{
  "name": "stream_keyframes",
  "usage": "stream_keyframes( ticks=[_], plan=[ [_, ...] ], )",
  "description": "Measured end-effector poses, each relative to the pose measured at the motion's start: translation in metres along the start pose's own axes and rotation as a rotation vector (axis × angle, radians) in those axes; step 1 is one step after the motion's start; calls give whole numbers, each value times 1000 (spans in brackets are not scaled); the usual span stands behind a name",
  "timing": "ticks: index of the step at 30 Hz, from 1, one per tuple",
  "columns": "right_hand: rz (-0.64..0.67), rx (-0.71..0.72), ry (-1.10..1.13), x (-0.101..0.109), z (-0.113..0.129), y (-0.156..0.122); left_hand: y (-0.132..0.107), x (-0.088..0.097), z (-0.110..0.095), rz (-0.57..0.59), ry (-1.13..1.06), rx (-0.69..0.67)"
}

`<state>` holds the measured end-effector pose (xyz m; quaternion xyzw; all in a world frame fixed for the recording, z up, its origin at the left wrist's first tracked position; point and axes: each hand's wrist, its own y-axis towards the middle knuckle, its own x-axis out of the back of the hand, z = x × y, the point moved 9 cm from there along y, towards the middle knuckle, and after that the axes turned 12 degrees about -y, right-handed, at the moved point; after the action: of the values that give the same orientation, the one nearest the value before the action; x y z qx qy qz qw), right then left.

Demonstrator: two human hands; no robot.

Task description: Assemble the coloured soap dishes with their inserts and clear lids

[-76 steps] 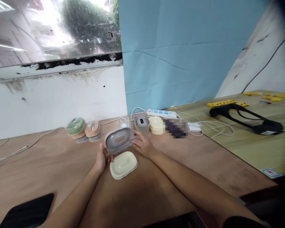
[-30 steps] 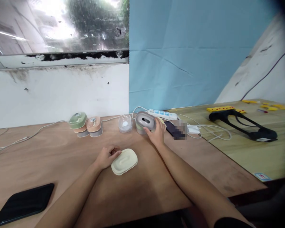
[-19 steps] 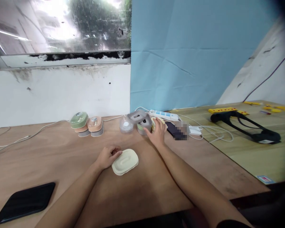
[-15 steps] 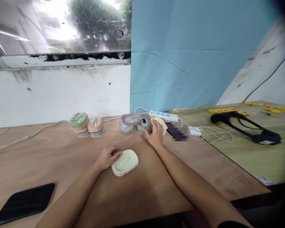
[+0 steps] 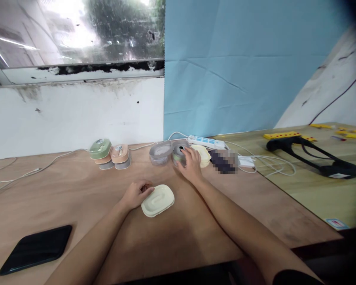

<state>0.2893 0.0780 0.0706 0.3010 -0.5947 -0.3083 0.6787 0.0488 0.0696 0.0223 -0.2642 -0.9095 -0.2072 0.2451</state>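
Observation:
My left hand rests on the brown table with its fingers curled, thumb and fingertips against the left rim of a cream oval lid lying flat. My right hand reaches to the back row, fingers spread and laid on a small grey-green container. Just left of it stands a clear container with a grey lid on top. A stack of cream lids sits right of my right hand.
Green and peach containers stand stacked at the back left. A white power strip and cables run along the wall. A black flat device lies near left. A black strap and yellow pieces lie on the lighter table to the right.
The grey lid that both hands held has gone onto the clear container at the back. My right hand let it go and shifted to the grey-green container; my left dropped beside the cream lid.

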Motion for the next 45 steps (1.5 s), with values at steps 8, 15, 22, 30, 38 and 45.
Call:
stream_keyframes(
  ticks=[8,15,22,30,38,45],
  plan=[
    [234,310,-14,-17,33,53,0,0,4,-8,2,13],
    [210,403,7,-11,40,59,0,-2,3,4,20,13],
    [66,181,-40,5,2,55,0,-3,1,13,19,-17],
    [213,227,-81,-17,1,47,0,-3,4,7,31,-14],
    [228,197,-156,-19,0,45,0,-4,6,12,40,7],
    [24,139,14,15,11,21,-1,-4,6,21,22,23]
  ],
)
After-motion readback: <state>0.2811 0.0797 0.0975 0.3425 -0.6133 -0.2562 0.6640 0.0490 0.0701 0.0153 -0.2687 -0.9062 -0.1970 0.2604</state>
